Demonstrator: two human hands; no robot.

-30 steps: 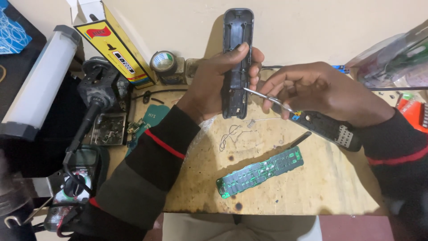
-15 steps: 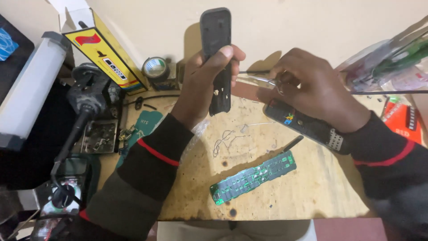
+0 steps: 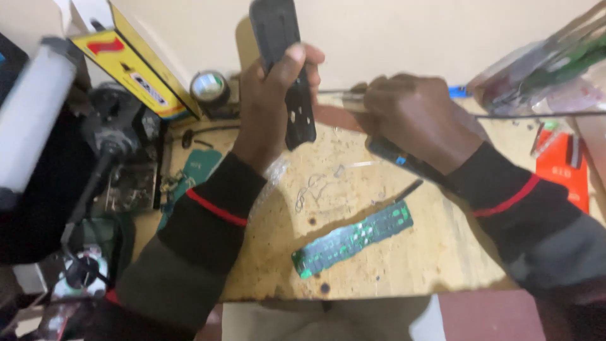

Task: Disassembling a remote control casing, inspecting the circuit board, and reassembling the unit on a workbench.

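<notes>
Left hand (image 3: 274, 107): fingers and thumb clamped round a black remote casing (image 3: 284, 69), held above the wooden worktop (image 3: 391, 265), long axis near upright, top end away from the person.

Right hand (image 3: 413, 123): just right of the casing, closed round a screwdriver (image 3: 404, 158); its metal shaft runs leftward, level, tip at the casing's edge.

Green circuit board (image 3: 353, 239): flat on the worktop, below both hands, well apart from them.

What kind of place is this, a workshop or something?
Probably a small electronics repair bench. A bare green circuit board lies on the worn wooden table, the left hand holds an opened black remote casing, and the right hand grips a screwdriver.
</notes>
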